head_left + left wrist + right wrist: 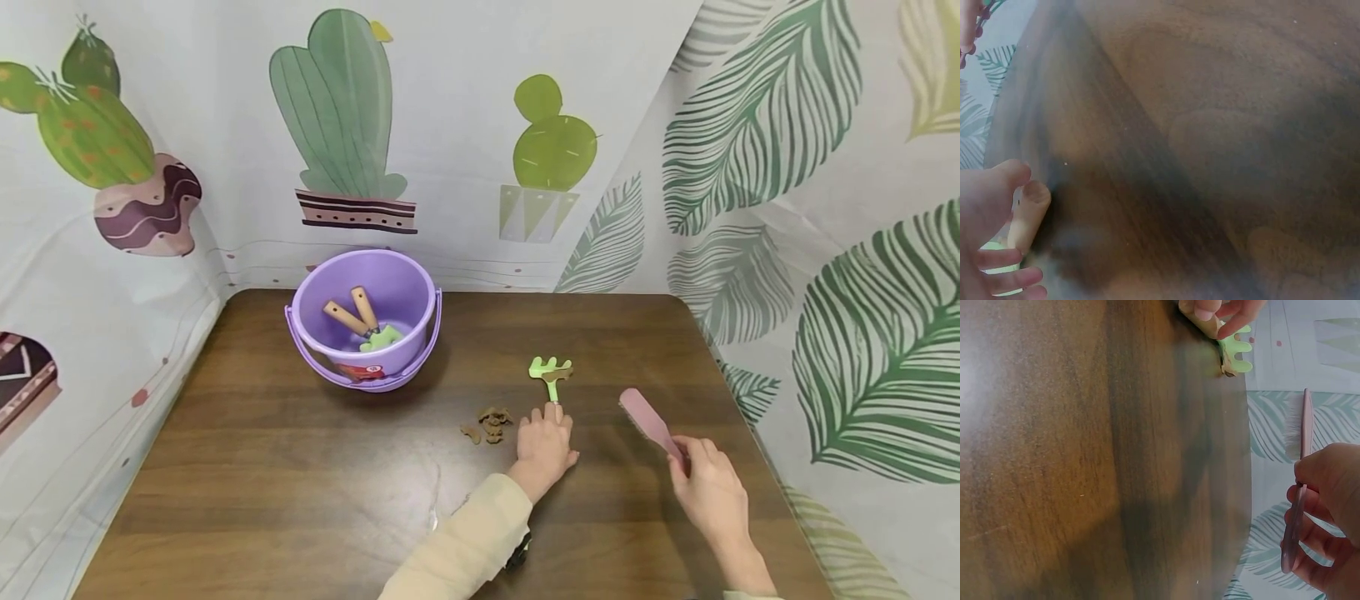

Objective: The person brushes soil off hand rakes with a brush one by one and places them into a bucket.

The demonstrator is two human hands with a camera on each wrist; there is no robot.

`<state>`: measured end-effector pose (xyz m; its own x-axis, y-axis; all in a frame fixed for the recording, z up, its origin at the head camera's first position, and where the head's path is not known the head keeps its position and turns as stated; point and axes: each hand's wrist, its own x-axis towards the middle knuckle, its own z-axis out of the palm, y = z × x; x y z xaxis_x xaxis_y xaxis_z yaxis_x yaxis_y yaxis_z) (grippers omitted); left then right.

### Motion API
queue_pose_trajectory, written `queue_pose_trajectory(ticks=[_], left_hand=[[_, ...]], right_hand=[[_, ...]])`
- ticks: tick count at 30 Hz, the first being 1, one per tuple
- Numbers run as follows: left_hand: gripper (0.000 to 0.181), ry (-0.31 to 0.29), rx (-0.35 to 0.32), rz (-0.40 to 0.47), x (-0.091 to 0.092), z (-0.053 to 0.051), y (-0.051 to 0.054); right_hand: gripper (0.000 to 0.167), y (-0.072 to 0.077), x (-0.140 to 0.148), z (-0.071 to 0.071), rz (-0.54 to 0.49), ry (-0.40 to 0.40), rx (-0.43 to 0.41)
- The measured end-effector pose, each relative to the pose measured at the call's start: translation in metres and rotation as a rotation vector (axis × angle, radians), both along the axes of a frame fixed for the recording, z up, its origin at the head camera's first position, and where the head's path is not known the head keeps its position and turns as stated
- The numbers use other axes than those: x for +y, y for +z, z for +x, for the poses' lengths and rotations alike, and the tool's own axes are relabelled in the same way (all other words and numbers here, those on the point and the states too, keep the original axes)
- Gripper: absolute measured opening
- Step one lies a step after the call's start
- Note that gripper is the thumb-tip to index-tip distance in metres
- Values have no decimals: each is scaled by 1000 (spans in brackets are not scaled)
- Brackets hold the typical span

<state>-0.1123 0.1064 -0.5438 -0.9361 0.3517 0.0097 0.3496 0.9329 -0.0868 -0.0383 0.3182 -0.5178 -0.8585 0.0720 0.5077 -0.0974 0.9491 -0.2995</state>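
Note:
My left hand (pixel 543 442) reaches over the wooden handle of a small green toy rake (pixel 553 379) lying on the table. In the left wrist view, the thumb and loosely spread fingers lie about the wooden handle (pixel 1029 219); firm contact cannot be made out. A brown lump (pixel 558 375) sits on the rake's tines. On the right, my right hand (pixel 712 492) grips a pink brush (pixel 647 417) by its handle, above the table. Its pale bristles (pixel 1294 428) show in the right wrist view.
A purple bucket (pixel 315 333) stands at the back left, with wooden-handled green tools (pixel 382 337) inside. Several brown pieces (pixel 493 425) lie on the wooden table (pixel 300 500) left of my left hand. A dark object (pixel 517 554) is partly hidden under the left sleeve. Patterned cloth hangs behind.

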Motion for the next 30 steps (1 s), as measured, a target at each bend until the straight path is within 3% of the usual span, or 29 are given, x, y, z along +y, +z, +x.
queue_pose_trajectory(ticks=[7, 14, 19, 25, 30], left_hand=[[42, -2, 67, -15, -2, -1, -4], [35, 60, 89, 19, -7, -8, -3], [9, 96, 171, 63, -12, -13, -7], [4, 152, 274, 106, -16, -17, -15], [17, 239, 224, 131, -15, -19, -14]], right_hand=[[26, -1, 0, 1, -11, -15, -44], [25, -3, 0, 2, -10, -18, -34], [25, -4, 0, 4, -10, -16, -30], [26, -4, 1, 5, -12, -16, -26], [25, -4, 0, 5, -15, -12, -51]])
